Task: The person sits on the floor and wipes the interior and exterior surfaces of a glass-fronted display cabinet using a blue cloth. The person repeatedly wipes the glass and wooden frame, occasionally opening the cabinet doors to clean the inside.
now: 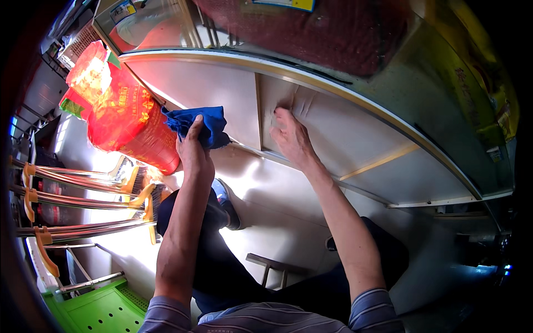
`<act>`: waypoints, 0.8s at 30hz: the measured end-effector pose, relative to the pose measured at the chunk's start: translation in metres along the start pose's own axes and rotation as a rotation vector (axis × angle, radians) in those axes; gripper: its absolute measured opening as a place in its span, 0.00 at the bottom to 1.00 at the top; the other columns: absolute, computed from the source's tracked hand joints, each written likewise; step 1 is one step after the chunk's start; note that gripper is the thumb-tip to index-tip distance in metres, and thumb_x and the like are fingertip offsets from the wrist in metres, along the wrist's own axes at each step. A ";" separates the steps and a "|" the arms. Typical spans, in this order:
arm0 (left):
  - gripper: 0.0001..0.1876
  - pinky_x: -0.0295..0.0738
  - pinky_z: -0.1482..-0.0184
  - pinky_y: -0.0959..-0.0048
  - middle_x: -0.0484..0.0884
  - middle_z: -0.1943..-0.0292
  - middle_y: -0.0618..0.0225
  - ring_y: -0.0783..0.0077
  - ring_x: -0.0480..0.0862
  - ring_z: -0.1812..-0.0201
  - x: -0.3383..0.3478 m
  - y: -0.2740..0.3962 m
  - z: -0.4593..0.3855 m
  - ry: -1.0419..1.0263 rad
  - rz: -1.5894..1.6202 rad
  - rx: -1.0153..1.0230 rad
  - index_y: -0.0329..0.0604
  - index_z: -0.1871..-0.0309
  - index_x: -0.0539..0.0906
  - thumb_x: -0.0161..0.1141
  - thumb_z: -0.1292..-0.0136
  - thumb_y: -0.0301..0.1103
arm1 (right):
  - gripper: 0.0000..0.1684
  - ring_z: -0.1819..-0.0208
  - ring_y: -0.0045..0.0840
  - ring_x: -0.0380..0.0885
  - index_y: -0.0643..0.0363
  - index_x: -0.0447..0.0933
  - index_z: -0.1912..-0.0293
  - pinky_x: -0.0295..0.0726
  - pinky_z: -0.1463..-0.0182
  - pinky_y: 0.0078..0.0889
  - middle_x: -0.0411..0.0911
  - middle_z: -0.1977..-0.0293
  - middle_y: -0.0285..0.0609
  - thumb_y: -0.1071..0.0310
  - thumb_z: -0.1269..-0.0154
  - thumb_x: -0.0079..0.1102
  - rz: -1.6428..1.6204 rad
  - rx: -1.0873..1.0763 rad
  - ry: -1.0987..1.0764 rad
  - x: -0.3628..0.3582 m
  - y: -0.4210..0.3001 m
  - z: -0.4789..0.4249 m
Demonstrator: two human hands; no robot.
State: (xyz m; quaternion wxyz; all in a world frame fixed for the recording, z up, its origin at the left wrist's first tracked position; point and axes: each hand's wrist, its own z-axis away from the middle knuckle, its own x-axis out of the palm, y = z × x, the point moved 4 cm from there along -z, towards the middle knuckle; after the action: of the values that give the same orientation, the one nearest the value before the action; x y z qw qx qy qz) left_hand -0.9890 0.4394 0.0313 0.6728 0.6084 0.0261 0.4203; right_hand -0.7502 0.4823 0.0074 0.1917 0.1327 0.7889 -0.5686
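Observation:
My left hand grips a folded blue cloth, thumb on top, beside a large red package. Further right, my right hand is raised with bent fingers in front of the whitish lower panel of a glass display cabinet; no object shows in it. Whether its fingertips touch the panel I cannot tell. A frame rail runs above the panels, and glass with a dark red thing behind it lies over that.
Red wrapped packages stand at the left near the cabinet's corner. Below them are several metal-handled brooms or dustpans with yellow parts. A green plastic seat is at the lower left, and a low stool stands between my legs.

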 end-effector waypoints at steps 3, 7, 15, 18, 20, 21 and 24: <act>0.30 0.79 0.42 0.68 0.80 0.45 0.68 0.70 0.83 0.45 0.001 0.007 0.000 -0.017 0.037 0.001 0.46 0.35 0.72 0.73 0.37 0.36 | 0.22 0.48 0.54 0.82 0.65 0.72 0.42 0.80 0.44 0.48 0.82 0.50 0.60 0.64 0.31 0.57 -0.022 0.038 0.020 0.025 -0.014 -0.026; 0.25 0.86 0.53 0.69 0.84 0.52 0.66 0.70 0.87 0.52 0.006 0.014 0.002 0.023 0.081 0.037 0.44 0.38 0.74 0.72 0.36 0.36 | 0.17 0.52 0.46 0.84 0.66 0.73 0.47 0.81 0.46 0.43 0.83 0.52 0.58 0.67 0.32 0.57 -0.193 0.076 0.102 0.043 -0.028 -0.034; 0.24 0.81 0.44 0.67 0.80 0.48 0.69 0.71 0.83 0.46 0.006 0.019 0.004 0.006 0.132 -0.020 0.45 0.40 0.74 0.72 0.36 0.37 | 0.17 0.48 0.31 0.83 0.69 0.75 0.45 0.81 0.42 0.34 0.83 0.49 0.52 0.69 0.28 0.59 -0.488 -0.086 0.259 0.032 -0.073 -0.060; 0.24 0.80 0.44 0.67 0.80 0.47 0.69 0.71 0.83 0.46 0.006 0.018 0.004 0.016 0.143 -0.028 0.45 0.40 0.75 0.72 0.36 0.37 | 0.17 0.50 0.30 0.84 0.69 0.77 0.48 0.81 0.44 0.33 0.85 0.53 0.51 0.65 0.28 0.61 -0.391 -0.008 0.257 0.031 -0.073 -0.061; 0.24 0.80 0.43 0.67 0.80 0.47 0.69 0.71 0.83 0.46 0.008 0.016 0.006 0.030 0.148 -0.039 0.45 0.40 0.75 0.72 0.36 0.37 | 0.17 0.52 0.27 0.83 0.69 0.77 0.48 0.80 0.45 0.31 0.85 0.54 0.47 0.64 0.26 0.62 -0.302 0.045 0.229 0.031 -0.069 -0.059; 0.24 0.80 0.43 0.67 0.80 0.47 0.69 0.71 0.83 0.45 0.010 0.016 0.007 0.029 0.153 -0.039 0.45 0.40 0.75 0.72 0.36 0.36 | 0.17 0.52 0.25 0.81 0.68 0.77 0.46 0.78 0.44 0.30 0.84 0.53 0.45 0.64 0.25 0.61 -0.254 0.067 0.202 0.031 -0.067 -0.057; 0.24 0.80 0.42 0.67 0.80 0.47 0.69 0.71 0.82 0.45 0.014 0.016 0.009 0.029 0.160 -0.046 0.45 0.40 0.75 0.72 0.36 0.36 | 0.18 0.54 0.21 0.80 0.68 0.77 0.45 0.77 0.45 0.27 0.84 0.54 0.41 0.64 0.24 0.61 -0.186 0.092 0.152 0.032 -0.060 -0.056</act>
State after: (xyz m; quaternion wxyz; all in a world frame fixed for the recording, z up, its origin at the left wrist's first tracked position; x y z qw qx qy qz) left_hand -0.9833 0.4386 0.0535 0.6505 0.5867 -0.0225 0.4817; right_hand -0.8128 0.5156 0.0597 0.0716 0.1102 0.7832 -0.6078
